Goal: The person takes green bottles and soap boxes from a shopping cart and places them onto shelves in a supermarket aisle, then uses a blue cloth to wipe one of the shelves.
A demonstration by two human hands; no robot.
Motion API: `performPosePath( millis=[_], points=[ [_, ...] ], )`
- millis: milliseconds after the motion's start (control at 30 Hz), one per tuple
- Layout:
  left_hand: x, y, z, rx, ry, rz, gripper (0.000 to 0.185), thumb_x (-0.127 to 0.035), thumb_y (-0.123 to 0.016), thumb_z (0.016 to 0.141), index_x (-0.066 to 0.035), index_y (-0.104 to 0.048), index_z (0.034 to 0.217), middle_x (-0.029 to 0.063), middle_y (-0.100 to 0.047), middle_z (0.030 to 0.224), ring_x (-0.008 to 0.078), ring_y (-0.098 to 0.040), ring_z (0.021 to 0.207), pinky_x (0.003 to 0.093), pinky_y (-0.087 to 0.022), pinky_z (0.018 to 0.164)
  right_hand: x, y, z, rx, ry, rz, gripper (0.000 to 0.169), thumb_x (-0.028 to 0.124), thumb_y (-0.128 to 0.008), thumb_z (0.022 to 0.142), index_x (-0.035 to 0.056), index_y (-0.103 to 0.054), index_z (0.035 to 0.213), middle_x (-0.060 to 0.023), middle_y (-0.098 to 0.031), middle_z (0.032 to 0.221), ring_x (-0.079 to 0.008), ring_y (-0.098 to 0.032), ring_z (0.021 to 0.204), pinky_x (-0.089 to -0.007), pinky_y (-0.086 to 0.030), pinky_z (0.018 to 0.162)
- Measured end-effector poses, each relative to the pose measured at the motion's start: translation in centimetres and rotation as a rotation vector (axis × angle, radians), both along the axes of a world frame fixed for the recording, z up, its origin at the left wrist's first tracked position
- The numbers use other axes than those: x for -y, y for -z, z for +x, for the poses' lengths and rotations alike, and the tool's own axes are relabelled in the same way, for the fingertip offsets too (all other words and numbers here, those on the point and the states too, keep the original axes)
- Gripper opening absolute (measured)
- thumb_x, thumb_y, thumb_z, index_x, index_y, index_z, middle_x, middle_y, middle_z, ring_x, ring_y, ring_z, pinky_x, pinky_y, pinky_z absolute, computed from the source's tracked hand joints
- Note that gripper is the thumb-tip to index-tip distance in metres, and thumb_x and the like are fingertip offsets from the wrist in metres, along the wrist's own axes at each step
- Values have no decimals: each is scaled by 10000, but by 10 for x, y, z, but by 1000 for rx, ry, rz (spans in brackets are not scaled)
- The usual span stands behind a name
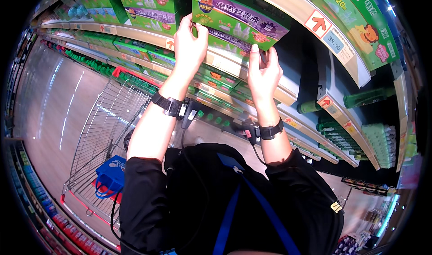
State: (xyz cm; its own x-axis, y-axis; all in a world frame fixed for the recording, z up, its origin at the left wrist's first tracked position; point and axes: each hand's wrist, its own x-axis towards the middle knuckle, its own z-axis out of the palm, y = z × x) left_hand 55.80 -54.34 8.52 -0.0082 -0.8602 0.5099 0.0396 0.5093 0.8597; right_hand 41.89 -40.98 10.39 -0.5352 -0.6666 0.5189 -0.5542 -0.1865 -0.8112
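A green and purple carton of electric mosquito-repellent liquid (241, 19) is tilted at a shelf front, with bottles pictured on its face. My left hand (192, 40) grips its lower left corner, thumb and fingers pinching the edge. At its lower right corner my right hand (266, 66) holds on, thumb in front and some fingers hidden behind. A matching carton (219, 45) shows just below it, partly covered. More such cartons (148, 10) are stacked left of my left hand. Both wrists wear black straps with small cabled devices.
A wire shopping cart (91, 133) stands at my left, holding a blue bag (111, 174). Shelf edges (287, 93) with price tags run close ahead and to the right. A large green carton (361, 29) sits on the upper right shelf; green bottles (341, 133) lie lower down.
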Motion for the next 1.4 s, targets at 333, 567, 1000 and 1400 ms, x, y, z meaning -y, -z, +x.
performPosePath(
  millis=[333, 567, 1000, 1400],
  points=[
    [11, 4, 8, 35, -1, 28, 508, -239, -645, 954, 114, -560, 1309, 261, -710, 1163, 300, -687, 1142, 362, -518, 976, 24, -13, -66, -15, -205, 121, 627, 344, -839, 852, -53, -600, 1273, -201, -696, 1213, -269, -653, 1123, -345, -477, 1002],
    [4, -12, 14, 182, -13, 12, 527, -237, -637, 997, 138, -520, 1348, 249, -681, 1244, 254, -659, 1182, 350, -499, 1022, 24, -37, -68, 33, -340, 236, 650, 295, -880, 804, -43, -597, 1282, -167, -698, 1221, -228, -642, 1122, -335, -473, 1003],
    [5, 7, 63, 7, -214, 104, 231, -122, -514, 1041, 32, -609, 1185, 113, -718, 1101, 151, -694, 954, 282, -547, 805, 42, -39, -46, 72, -376, 222, 684, 280, -914, 760, -55, -604, 1270, -171, -695, 1227, -227, -631, 1136, -328, -466, 1010],
    [33, 23, 93, 214, -342, 7, 282, -94, -553, 952, 14, -617, 1204, 172, -641, 1135, 272, -660, 977, 353, -546, 818, 57, -27, -42, 125, -387, 179, 706, 231, -919, 759, -46, -576, 1311, -162, -678, 1242, -233, -624, 1150, -342, -467, 1016]
  ],
)
